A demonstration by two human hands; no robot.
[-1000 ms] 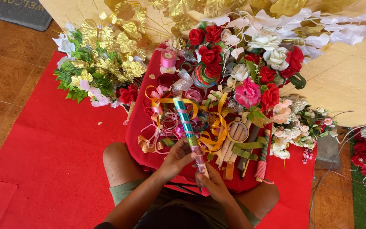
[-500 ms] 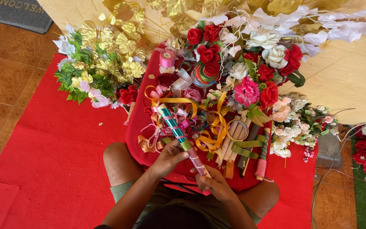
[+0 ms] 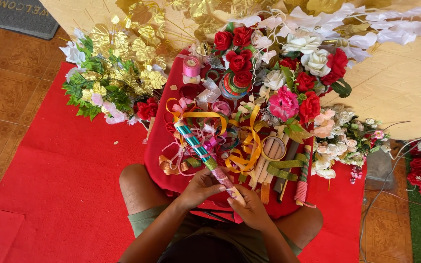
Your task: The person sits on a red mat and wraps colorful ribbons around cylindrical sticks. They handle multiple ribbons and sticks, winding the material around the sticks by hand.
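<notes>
Stick (image 3: 205, 157) angled up-left, lower end gripped

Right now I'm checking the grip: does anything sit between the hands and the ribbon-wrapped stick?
Nothing visible does. The left hand and right hand both close directly on the ribbon-wrapped stick, which angles up over the loose ribbons on the red cloth.
</notes>
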